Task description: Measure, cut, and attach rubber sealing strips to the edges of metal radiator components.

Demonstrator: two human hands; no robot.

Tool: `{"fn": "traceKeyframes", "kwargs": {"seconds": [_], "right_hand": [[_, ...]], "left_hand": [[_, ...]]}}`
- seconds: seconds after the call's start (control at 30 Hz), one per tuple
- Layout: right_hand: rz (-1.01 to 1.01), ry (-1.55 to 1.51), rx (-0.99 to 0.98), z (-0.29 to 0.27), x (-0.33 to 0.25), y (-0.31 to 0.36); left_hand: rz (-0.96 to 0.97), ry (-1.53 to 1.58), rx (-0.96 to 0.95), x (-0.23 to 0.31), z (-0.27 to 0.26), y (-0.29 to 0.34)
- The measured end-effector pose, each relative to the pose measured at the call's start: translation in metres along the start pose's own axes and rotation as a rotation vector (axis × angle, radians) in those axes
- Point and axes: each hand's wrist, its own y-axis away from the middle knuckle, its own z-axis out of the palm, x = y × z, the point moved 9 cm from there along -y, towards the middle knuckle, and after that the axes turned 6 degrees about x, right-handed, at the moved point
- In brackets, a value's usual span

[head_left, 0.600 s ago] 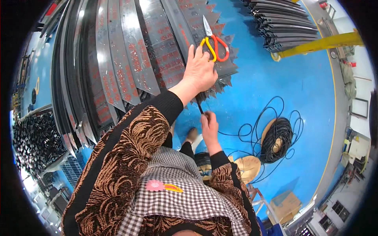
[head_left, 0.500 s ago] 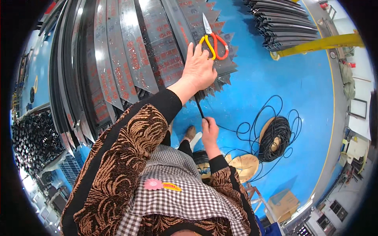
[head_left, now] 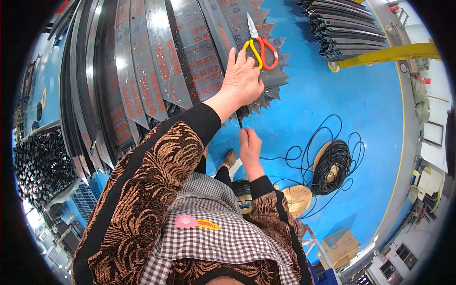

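Observation:
My left hand [head_left: 242, 80] lies on top of the dark metal profiles [head_left: 194, 52], near their pointed cut ends, fingers stretched out and somewhat apart. Just beyond its fingertips rest scissors [head_left: 260, 47] with one yellow and one red handle, their blades pointing away from me. Below and slightly right of that hand, my right hand [head_left: 250, 146] is closed in a pinch around a thin black strip [head_left: 240, 122]. The strip runs up from my fingers to the profile end under my left hand; where it meets the profile is hidden.
A loose coil of black cord [head_left: 332, 167] sits on the blue floor at right, loops spreading around it. Beside it is a tan disc [head_left: 297, 199]. More profiles [head_left: 344, 28] are stacked at far right near a yellow bar [head_left: 389, 53]. A cardboard box [head_left: 339, 247] stands lower right.
My right hand has moved up toward the profile end, so less of the black strip shows between my hands. My left hand stays almost in place beside the scissors.

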Motion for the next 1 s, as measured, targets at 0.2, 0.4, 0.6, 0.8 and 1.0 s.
{"fn": "traceKeyframes", "kwargs": {"seconds": [0.2,0.4,0.6,0.8,1.0], "right_hand": [[0.073,-0.021,-0.001,-0.006,0.009,0.010],[0.010,-0.042,0.013,-0.001,0.006,0.003],[0.117,-0.039,-0.051,-0.001,0.002,0.006],[0.113,-0.191,-0.080,0.003,0.002,0.002],[0.244,-0.077,-0.124,-0.001,0.016,0.007]], "left_hand": [[0.011,0.005,-0.007,0.000,-0.001,0.000],[0.010,0.046,0.016,0.002,-0.002,0.004],[-0.003,0.116,0.068,-0.003,-0.012,0.000],[-0.031,0.131,0.066,-0.005,-0.012,0.002],[-0.028,0.127,0.057,-0.007,-0.010,0.000]]}}
